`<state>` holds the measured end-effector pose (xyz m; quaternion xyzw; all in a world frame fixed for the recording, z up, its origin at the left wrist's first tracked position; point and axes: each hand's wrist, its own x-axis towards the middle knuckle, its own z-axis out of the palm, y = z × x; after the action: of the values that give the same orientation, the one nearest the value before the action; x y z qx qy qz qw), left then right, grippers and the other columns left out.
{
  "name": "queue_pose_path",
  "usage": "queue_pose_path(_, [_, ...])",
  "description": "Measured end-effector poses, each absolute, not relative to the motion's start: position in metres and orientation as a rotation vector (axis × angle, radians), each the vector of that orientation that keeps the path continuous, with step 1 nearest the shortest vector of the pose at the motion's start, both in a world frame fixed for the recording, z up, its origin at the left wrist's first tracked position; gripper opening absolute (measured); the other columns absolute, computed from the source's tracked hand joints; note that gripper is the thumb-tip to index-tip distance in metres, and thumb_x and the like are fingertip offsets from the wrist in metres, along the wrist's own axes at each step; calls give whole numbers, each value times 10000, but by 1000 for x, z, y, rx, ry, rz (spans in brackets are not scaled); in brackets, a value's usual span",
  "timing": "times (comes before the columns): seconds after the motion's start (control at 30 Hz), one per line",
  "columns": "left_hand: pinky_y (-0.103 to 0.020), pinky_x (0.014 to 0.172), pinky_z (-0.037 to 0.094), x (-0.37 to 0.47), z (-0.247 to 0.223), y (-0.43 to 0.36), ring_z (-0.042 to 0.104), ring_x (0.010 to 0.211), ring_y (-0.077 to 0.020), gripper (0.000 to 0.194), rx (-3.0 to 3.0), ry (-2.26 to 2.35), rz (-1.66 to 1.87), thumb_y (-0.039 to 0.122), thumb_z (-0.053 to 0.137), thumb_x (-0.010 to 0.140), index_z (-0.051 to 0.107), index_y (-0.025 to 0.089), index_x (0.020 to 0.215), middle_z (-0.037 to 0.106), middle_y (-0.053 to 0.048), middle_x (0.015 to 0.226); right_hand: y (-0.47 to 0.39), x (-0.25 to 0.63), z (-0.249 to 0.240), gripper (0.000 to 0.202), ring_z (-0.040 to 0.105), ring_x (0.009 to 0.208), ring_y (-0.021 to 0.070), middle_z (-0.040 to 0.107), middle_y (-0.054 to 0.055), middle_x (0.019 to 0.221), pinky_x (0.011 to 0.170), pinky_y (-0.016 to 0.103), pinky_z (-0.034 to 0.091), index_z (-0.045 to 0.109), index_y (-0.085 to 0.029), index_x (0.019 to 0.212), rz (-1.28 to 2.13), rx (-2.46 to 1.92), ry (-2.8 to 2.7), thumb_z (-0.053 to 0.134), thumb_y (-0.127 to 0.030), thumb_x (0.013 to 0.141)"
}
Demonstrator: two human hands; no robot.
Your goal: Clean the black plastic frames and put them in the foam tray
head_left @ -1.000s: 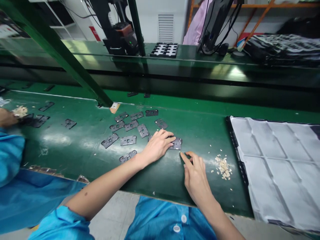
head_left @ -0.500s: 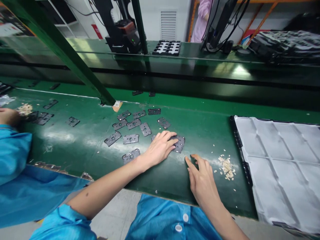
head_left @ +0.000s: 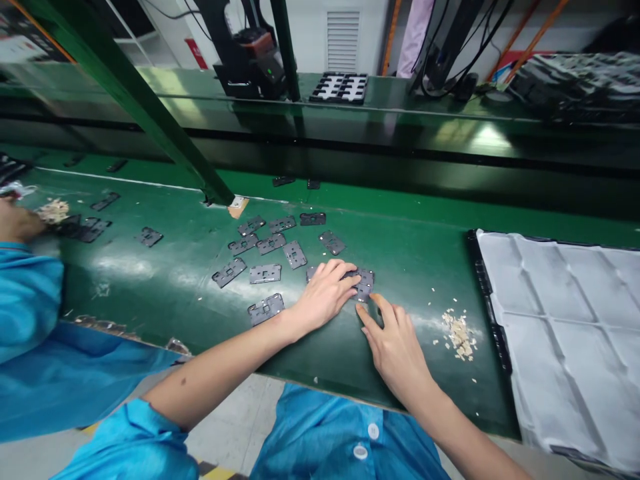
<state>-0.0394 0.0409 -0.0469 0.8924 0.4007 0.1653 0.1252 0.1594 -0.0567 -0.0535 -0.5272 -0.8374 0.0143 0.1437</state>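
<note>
My left hand (head_left: 327, 290) lies over a black plastic plate (head_left: 367, 283) on the green bench, fingers curved down onto it and holding it against the surface. Part of the plate is hidden beneath the fingers, along with another dark piece (head_left: 311, 273) at their left. My right hand (head_left: 393, 337) is at the plate's near right corner, index finger and thumb apart; I see nothing between them. Several similar black plates (head_left: 265, 273) with cut-outs lie loose left of my hands. To the right of my right hand is a small heap of pale, thin chips (head_left: 459, 335).
A large black-edged tray with whitish compartments (head_left: 530, 280) stands at the right. A slanted green post (head_left: 150, 120) meets the bench on the left. A co-worker's hand (head_left: 19, 221) and blue sleeve are at far left, near another chip heap (head_left: 53, 211).
My right hand has moved left and slightly up, from beside the plate to its near corner. My left hand stays on the plate. The whole view has shifted slightly.
</note>
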Motion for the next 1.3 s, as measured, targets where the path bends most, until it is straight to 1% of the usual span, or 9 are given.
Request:
queue_pose_path(0.1, [-486, 979, 493, -39, -47, 41, 540, 1296, -312, 295, 2591, 1167, 478, 297, 568, 1082, 701, 184, 1320, 659, -131, 1414, -70, 167, -55, 343, 573, 1078, 332, 608, 222, 1397, 863, 484, 575, 709, -125, 1302, 123, -1389, -2380, 507, -67, 1031])
queue_pose_path(0.2, [-493, 980, 494, -39, -46, 42, 541, 1293, -318, 295, 2590, 1168, 472, 299, 572, 1079, 704, 185, 1317, 658, -137, 1408, -72, 171, -56, 265, 618, 964, 269, 676, 173, 1244, 828, 422, 575, 732, -145, 1140, 201, -1291, -2277, 503, -54, 1042])
queue_pose_path(0.3, [-497, 986, 493, -38, -46, 42, 539, 1292, -318, 300, 2591, 1171, 477, 299, 576, 1077, 700, 180, 1322, 653, -139, 1407, -60, 171, -56, 213, 643, 906, 235, 684, 129, 1102, 810, 378, 571, 718, -162, 1034, 230, -1301, -2185, 522, -81, 1057])
queue_pose_path(0.43, [-488, 986, 491, -38, -46, 41, 540, 1286, -316, 302, 2597, 1172, 487, 297, 581, 1074, 698, 161, 1317, 658, -133, 1402, -35, 168, -56, 162, 663, 935, 243, 657, 126, 1074, 819, 369, 569, 713, -147, 1073, 269, -1348, -2157, 552, -129, 1060])
queue_pose_path(0.6, [-477, 982, 487, -37, -46, 41, 542, 1284, -311, 292, 2596, 1179, 486, 295, 588, 1072, 699, 167, 1310, 660, -127, 1407, -15, 163, -58, 187, 656, 904, 246, 655, 113, 1047, 821, 368, 552, 716, -163, 1084, 300, -1374, -2217, 529, -172, 1079])
queue_pose_path(0.77, [-472, 993, 479, -37, -47, 42, 540, 1287, -308, 285, 2585, 1178, 494, 289, 587, 1073, 704, 168, 1303, 662, -122, 1409, -4, 160, -57, 214, 634, 865, 234, 628, 91, 977, 800, 347, 524, 678, -165, 973, 343, -1410, -2300, 494, -123, 1073])
queue_pose_path(1.03, [-473, 979, 469, -36, -45, 41, 530, 1290, -312, 293, 2588, 1185, 468, 310, 606, 1063, 712, 177, 1302, 660, -127, 1405, -13, 166, -55, 241, 566, 817, 267, 601, 98, 945, 756, 389, 460, 622, -183, 908, 338, -1474, -2400, 455, -63, 1033])
queue_pose_path(1.2, [-461, 967, 463, -36, -46, 41, 532, 1280, -313, 292, 2610, 1180, 477, 331, 595, 1069, 713, 173, 1285, 667, -121, 1391, -25, 174, -50, 241, 582, 798, 253, 601, 82, 927, 758, 383, 477, 599, -190, 906, 380, -1492, -2376, 444, -72, 1048])
queue_pose_path(1.3, [-457, 969, 460, -36, -46, 41, 532, 1281, -310, 288, 2608, 1189, 475, 325, 591, 1072, 709, 166, 1281, 669, -114, 1390, -19, 173, -46, 155, 620, 882, 253, 621, 94, 1002, 813, 373, 514, 612, -179, 992, 410, -1499, -2321, 487, -124, 1066])
